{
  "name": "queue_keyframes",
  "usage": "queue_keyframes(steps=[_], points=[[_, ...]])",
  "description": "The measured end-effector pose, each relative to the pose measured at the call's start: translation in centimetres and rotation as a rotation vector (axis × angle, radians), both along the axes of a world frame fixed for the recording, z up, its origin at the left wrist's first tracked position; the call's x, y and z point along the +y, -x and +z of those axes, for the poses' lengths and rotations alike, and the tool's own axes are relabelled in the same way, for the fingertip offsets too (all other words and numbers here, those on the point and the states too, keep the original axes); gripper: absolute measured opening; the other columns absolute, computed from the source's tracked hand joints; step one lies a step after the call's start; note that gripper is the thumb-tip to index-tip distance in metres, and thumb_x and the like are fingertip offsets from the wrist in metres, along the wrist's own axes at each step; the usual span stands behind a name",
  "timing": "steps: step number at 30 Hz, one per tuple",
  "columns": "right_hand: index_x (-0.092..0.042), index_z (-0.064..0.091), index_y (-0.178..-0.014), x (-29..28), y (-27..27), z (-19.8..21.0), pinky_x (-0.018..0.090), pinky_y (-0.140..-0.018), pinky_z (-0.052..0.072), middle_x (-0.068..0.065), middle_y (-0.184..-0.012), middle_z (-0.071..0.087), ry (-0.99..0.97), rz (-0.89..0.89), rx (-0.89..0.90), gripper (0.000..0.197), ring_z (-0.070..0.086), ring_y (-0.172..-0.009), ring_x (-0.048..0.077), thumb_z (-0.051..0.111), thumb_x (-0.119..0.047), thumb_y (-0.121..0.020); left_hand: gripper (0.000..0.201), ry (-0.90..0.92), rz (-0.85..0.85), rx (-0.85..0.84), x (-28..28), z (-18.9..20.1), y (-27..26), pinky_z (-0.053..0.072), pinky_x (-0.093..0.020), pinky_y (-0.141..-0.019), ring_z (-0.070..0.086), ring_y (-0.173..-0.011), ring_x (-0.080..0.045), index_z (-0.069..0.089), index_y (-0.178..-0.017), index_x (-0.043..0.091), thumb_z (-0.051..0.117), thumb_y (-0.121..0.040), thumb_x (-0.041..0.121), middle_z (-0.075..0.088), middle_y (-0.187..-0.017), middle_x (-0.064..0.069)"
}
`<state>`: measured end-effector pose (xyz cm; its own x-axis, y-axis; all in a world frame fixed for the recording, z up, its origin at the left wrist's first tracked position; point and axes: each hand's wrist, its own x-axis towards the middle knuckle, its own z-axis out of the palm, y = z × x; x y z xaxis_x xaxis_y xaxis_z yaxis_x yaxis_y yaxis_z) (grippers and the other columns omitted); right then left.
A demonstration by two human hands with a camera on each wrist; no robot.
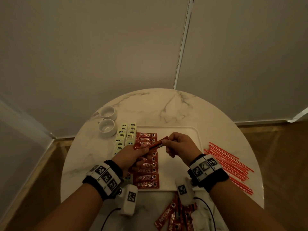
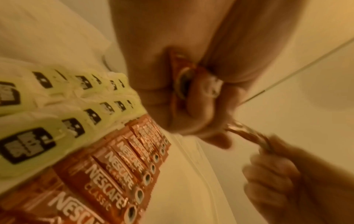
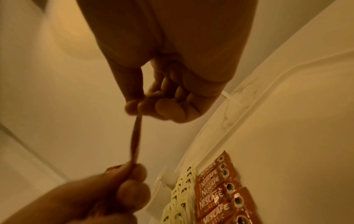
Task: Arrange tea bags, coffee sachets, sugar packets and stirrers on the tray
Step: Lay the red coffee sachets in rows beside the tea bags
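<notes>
Above the white tray [image 1: 176, 172] both hands hold one red coffee sachet [image 1: 158, 144] between them. My left hand [image 1: 145, 150] grips its lower left end, fingers curled round it [image 2: 184, 81]. My right hand [image 1: 168, 139] pinches the upper right end between thumb and fingertips [image 3: 141, 109]; the sachet [image 3: 136, 141] shows edge-on there. A column of red coffee sachets [image 1: 146, 172] lies on the tray's left side, partly hidden by my left hand. Two columns of pale green tea bags [image 1: 125, 135] lie left of them. Red stirrers [image 1: 228, 162] lie on the table, right of the tray.
Two white cups [image 1: 106, 125] stand at the back left of the round marble table [image 1: 166, 105]. Loose coffee sachets [image 1: 175, 217] lie near the front edge, between my wrists. The tray's right half is bare. Walls close in behind the table.
</notes>
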<state>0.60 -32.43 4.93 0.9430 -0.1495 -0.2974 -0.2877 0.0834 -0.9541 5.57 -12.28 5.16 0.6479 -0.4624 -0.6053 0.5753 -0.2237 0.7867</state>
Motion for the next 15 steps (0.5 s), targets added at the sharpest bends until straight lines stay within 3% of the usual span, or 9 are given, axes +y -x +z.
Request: queue_keyframes(steps=[3,5,7,10,12,15], points=[[-0.007,0.052,-0.073,1.0,0.0,-0.1,0.023,-0.051,0.041,0.003,-0.062,0.056,0.248,-0.082,-0.115,0.021,0.047,-0.054,0.014,0.069,-0.011,-0.085,0.026,-0.081,0.072,-0.048,-1.0,0.4,0.4,0.029,-0.02,-0.039,0.036,-0.04,-0.01,0.062,-0.096,0.009,0.057,-0.093,0.034,0.069,-0.066,-0.003],[-0.011,0.053,-0.074,1.9,0.1,-0.3,0.018,-0.058,0.041,-0.002,-0.071,0.054,0.564,-0.116,-0.265,0.019,0.048,-0.064,0.01,0.07,-0.014,-0.082,0.037,-0.075,0.086,-0.061,-1.6,0.5,0.6,0.028,-0.019,-0.039,0.034,-0.039,-0.01,0.065,-0.097,0.01,0.057,-0.09,0.045,0.073,-0.074,-0.009],[-0.015,0.053,-0.076,2.7,0.3,-0.5,0.02,-0.062,0.044,-0.005,-0.078,0.052,0.783,-0.085,-0.453,0.015,0.049,-0.073,0.01,0.067,-0.016,-0.082,0.039,-0.041,0.168,-0.037,-2.0,0.4,0.8,0.028,-0.018,-0.039,0.033,-0.038,-0.009,0.066,-0.099,0.012,0.059,-0.088,0.049,0.074,-0.08,-0.013],[-0.017,0.052,-0.08,3.8,0.6,-1.1,0.025,-0.061,0.044,-0.004,-0.081,0.053,1.011,0.046,-0.618,0.009,0.047,-0.078,0.014,0.06,-0.022,-0.081,0.034,0.017,0.273,0.017,-2.3,0.2,1.0,0.026,-0.019,-0.039,0.031,-0.04,-0.009,0.066,-0.093,0.011,0.065,-0.084,0.043,0.068,-0.063,-0.003],[-0.02,0.052,-0.085,4.5,0.8,-1.6,0.021,-0.062,0.04,-0.003,-0.084,0.055,1.1,0.129,-0.681,0.011,0.047,-0.079,0.014,0.061,-0.021,-0.079,0.023,0.053,0.285,0.042,-2.1,0.1,1.0,0.025,-0.02,-0.04,0.029,-0.04,-0.01,0.066,-0.077,0.011,0.067,-0.084,0.033,0.063,-0.061,-0.003],[-0.017,0.06,-0.085,5.0,1.0,-2.2,0.019,-0.067,0.042,-0.002,-0.088,0.059,1.049,0.217,-0.711,0.017,0.05,-0.084,0.014,0.063,-0.032,-0.078,0.02,0.056,0.258,0.02,-1.6,0.3,0.6,0.026,-0.019,-0.04,0.031,-0.038,-0.01,0.059,-0.066,0.013,0.065,-0.084,0.018,0.049,-0.052,-0.001]])
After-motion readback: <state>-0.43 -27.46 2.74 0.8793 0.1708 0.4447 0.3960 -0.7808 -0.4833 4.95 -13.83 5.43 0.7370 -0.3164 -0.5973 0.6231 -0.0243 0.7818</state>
